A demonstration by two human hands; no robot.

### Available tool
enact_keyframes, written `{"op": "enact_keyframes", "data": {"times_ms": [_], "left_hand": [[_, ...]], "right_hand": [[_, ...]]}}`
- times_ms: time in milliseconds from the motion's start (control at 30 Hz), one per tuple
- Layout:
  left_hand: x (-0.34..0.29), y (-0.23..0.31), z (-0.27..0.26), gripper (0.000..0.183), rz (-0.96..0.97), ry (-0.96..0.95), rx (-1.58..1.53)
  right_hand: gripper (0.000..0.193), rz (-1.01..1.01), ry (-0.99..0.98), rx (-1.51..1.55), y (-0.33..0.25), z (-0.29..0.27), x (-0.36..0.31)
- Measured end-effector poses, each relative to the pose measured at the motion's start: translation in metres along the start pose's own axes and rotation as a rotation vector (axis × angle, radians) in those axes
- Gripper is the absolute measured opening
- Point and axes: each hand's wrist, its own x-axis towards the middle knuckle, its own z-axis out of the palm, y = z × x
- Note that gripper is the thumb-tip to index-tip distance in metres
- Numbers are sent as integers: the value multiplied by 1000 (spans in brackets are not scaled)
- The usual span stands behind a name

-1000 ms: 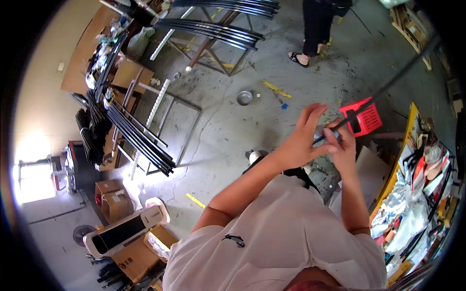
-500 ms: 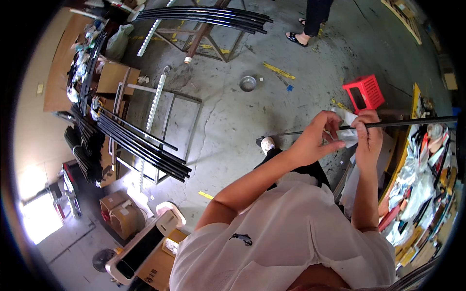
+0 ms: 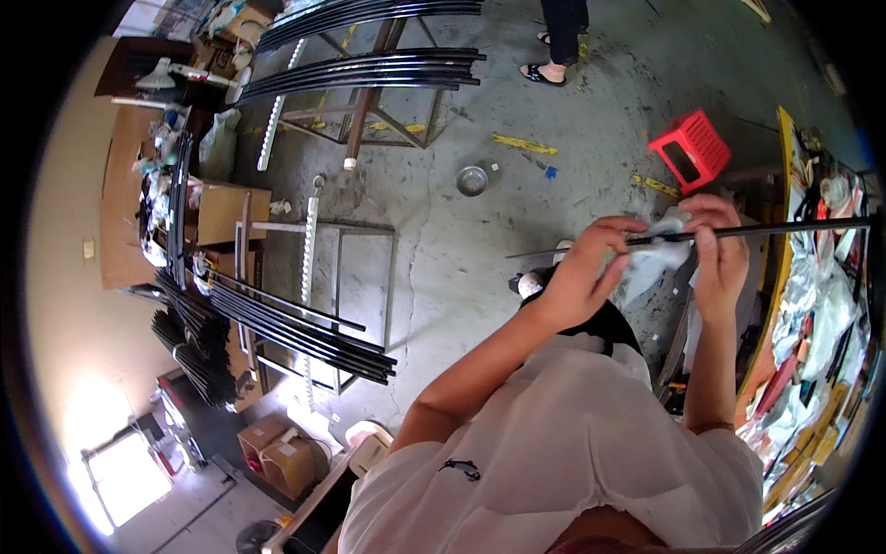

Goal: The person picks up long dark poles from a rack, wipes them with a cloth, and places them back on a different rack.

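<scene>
A long thin black rod (image 3: 794,227) runs nearly level across in front of me, thinner toward its left end. My right hand (image 3: 722,254) is closed round the thicker part, thumb on the near side and fingers over the top. To its left, my left hand (image 3: 591,268) curls with thumb and fingers at the rod and at a crumpled whitish cloth (image 3: 649,270). The cloth is wrapped over the rod between my hands and hangs below it, smeared by motion. Whether the left fingertips grip rod, cloth or both is hard to make out.
Black rods (image 3: 305,323) lie on a metal rack at left, more rods (image 3: 369,72) on a far stand. A red plastic stool (image 3: 690,148), a metal bowl (image 3: 472,181) and a person's feet (image 3: 543,74) are ahead. Plastic-wrapped scraps (image 3: 812,314) fill the right side.
The cloth has spread and hangs lower under the rod. My hands are slightly farther apart, the right one shifted rightward. The whole view has turned a little.
</scene>
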Motion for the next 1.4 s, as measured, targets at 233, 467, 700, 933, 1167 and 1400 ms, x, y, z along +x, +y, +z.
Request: {"op": "enact_keyframes", "data": {"times_ms": [233, 467, 700, 933, 1167, 1400], "left_hand": [[12, -29, 1, 13, -436, 331, -401], [0, -112, -41, 12, -900, 781, -657], [-85, -161, -72, 14, -1122, 1024, -594], [-73, -180, -105, 17, -1122, 1055, -520], [-72, -190, -182, 13, -1023, 959, -485], [-79, -201, -278, 10, -982, 1022, -481]], "right_hand": [[22, 98, 236, 197, 49, -39, 23], [35, 87, 450, -41, 113, -98, 52], [38, 241, 549, 48, 190, -107, 57], [32, 203, 590, 43, 194, -94, 87], [31, 261, 732, -44, 176, -62, 80], [33, 263, 777, -89, 162, -24, 59]]}}
